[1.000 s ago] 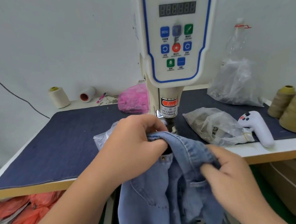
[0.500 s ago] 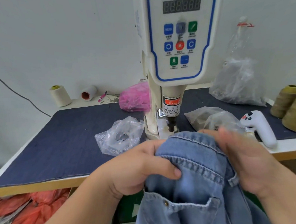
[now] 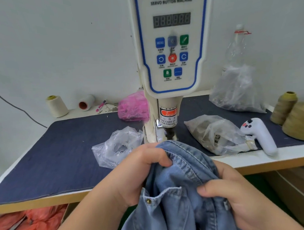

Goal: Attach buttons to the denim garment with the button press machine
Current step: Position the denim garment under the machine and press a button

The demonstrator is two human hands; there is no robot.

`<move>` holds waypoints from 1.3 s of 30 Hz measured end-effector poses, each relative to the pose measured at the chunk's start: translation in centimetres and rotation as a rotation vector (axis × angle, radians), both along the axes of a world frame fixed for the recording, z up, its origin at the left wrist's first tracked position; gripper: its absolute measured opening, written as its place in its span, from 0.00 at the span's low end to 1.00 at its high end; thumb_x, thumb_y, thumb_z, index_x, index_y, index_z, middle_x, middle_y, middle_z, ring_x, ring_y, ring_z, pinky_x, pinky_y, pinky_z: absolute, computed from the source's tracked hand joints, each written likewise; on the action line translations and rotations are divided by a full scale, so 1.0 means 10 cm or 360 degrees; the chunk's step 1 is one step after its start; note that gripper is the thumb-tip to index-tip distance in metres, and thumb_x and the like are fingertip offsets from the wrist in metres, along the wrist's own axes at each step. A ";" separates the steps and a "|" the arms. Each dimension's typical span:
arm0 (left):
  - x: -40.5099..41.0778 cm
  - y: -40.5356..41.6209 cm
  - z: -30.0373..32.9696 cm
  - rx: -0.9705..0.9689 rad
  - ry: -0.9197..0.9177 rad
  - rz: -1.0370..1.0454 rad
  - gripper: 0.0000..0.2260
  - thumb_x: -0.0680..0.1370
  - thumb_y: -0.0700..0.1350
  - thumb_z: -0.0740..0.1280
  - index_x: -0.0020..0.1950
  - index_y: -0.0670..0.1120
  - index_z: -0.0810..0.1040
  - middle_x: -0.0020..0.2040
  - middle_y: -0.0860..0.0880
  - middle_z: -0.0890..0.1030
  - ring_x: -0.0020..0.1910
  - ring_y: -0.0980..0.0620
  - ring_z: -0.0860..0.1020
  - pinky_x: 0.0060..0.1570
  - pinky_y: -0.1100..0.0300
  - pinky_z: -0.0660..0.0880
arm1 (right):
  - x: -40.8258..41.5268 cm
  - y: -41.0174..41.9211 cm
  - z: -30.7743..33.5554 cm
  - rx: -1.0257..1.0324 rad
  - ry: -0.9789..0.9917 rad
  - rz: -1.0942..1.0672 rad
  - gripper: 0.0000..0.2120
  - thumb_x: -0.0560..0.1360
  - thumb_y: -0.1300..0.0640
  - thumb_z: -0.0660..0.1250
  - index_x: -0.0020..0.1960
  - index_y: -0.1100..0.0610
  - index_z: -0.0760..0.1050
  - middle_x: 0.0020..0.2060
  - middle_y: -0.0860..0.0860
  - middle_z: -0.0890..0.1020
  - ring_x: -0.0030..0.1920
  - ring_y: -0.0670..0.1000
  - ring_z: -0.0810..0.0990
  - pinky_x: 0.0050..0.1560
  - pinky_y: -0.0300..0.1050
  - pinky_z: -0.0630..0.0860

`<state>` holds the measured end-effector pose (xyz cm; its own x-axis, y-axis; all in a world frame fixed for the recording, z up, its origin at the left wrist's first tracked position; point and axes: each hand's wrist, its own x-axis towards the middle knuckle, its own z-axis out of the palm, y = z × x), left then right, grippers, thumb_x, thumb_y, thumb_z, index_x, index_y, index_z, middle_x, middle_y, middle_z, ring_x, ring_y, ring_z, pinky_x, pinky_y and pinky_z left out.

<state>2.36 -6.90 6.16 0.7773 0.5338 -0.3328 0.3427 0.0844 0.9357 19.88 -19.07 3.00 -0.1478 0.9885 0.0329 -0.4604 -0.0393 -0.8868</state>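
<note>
We hold the denim bunched just in front of the press, our left hand curled round its stitched edge and our right hand pinching the fold lower down. We judge this grip is meant to find and flatten the next button spot. One button already sits by the pocket.

A plain white wall is running behind a work table with a pale top and a wooden front edge. A dark blue cloth is covering most of the tabletop. A thin dark cable is slanting down the wall at the left.
</note>
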 end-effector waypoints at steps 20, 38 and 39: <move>-0.06 0.28 -0.35 -0.0338 -0.0154 0.0188 0.22 0.68 0.33 0.69 0.62 0.43 0.81 0.60 0.36 0.81 0.60 0.37 0.80 0.59 0.46 0.76 | 0.12 0.62 -0.08 -0.0633 -0.0023 -0.0441 0.20 0.62 0.66 0.68 0.54 0.68 0.80 0.46 0.67 0.83 0.43 0.63 0.83 0.46 0.55 0.81; 0.08 0.43 -0.47 -0.0531 -0.0344 0.0464 0.20 0.70 0.40 0.71 0.62 0.38 0.80 0.61 0.33 0.80 0.63 0.34 0.78 0.66 0.40 0.72 | 0.23 0.79 -0.26 -0.0347 -0.0053 -0.0501 0.17 0.59 0.65 0.75 0.47 0.59 0.80 0.43 0.62 0.83 0.41 0.59 0.84 0.41 0.50 0.81; 0.08 0.43 -0.48 -0.0524 -0.0355 0.0455 0.21 0.70 0.40 0.71 0.62 0.37 0.80 0.61 0.33 0.80 0.63 0.33 0.77 0.66 0.40 0.72 | 0.23 0.80 -0.27 -0.0311 -0.0045 -0.0507 0.16 0.59 0.65 0.75 0.46 0.58 0.80 0.43 0.61 0.84 0.41 0.58 0.84 0.40 0.50 0.81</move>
